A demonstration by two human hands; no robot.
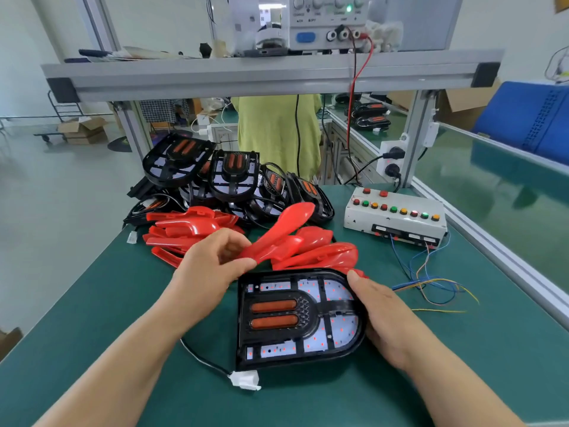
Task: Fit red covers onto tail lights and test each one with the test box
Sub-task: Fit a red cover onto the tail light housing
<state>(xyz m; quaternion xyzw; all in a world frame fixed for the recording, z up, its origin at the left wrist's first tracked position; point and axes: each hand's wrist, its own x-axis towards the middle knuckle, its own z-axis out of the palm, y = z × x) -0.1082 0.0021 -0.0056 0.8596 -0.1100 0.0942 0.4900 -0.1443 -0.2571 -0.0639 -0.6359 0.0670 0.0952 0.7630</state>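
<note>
Left hand [212, 260] pinching a red cover [281, 234] just behind the tail light [300, 318], right hand [378, 315] gripping that light's right edge, fingers seemingly curled underneath, test box [395, 215] beyond it

The covers [320, 254] are red, the tail light [311, 315] black with orange bars, the table [123, 303] green.

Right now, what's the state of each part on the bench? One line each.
tail light: uncovered, LED board exposed, right hand grips its edge
red cover: off the light, held above the cover pile, pinched by left hand
white connector: unplugged, lying on the mat
test box: green lamp lit
power supply: green indicator on
stacked tail lights: uncovered
</note>
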